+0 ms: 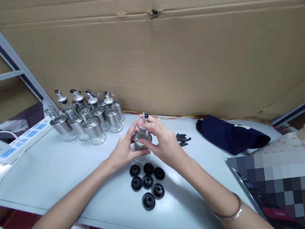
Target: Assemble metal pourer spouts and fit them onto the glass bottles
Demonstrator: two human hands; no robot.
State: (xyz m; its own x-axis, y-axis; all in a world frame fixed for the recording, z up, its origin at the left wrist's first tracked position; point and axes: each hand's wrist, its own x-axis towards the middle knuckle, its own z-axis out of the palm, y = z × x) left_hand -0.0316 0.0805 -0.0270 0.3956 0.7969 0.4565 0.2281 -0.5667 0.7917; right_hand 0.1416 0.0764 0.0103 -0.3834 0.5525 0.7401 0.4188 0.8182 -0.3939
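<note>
Between my hands stands an upright glass oil bottle (141, 157) with a metal sleeve and a silver pour spout (142, 124) in its neck. My left hand (123, 149) wraps round the bottle's body from the left. From the right, my right hand (164, 139) grips the spout at the top, its fingers around the silver cap. Just in front of the bottle lie several round black stoppers (147, 181). Small black pieces (183, 139) sit in a pile right of my right hand.
At the back left stand several similar bottles (92, 128), some with spouts. A white power strip (28, 137) with cables lies at the left. A dark blue cap (227, 133) rests at the right, and a cardboard wall (146, 63) rises behind the table (119, 210).
</note>
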